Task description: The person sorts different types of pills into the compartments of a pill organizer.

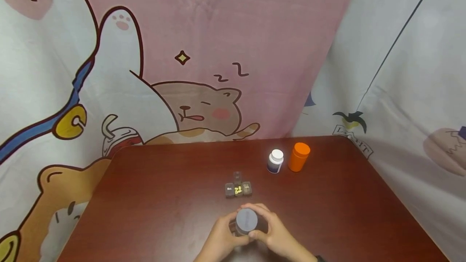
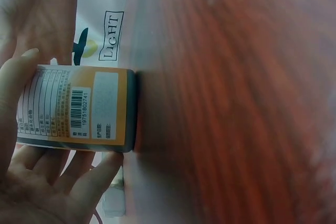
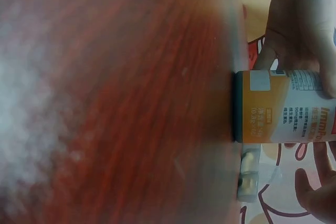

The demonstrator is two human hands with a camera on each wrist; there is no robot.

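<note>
A supplement bottle (image 1: 246, 220) with a grey lid is held upright between both hands near the front of the table. My left hand (image 1: 222, 233) grips it from the left, while my right hand (image 1: 274, 231) curls round it from the right, thumb near the lid's edge. The left wrist view shows the bottle's orange and white label (image 2: 81, 103) with a barcode, its base at or just above the tabletop. Just beyond the hands, a small pill organizer (image 1: 229, 190) has one lid raised, and yellow pills (image 1: 238, 190) lie in that compartment.
Toward the back right of the brown table (image 1: 164, 197) stand a white bottle (image 1: 275, 161) with a dark label and an orange bottle (image 1: 299, 157). A printed cartoon cloth (image 1: 255, 31) hangs behind the table and along its sides.
</note>
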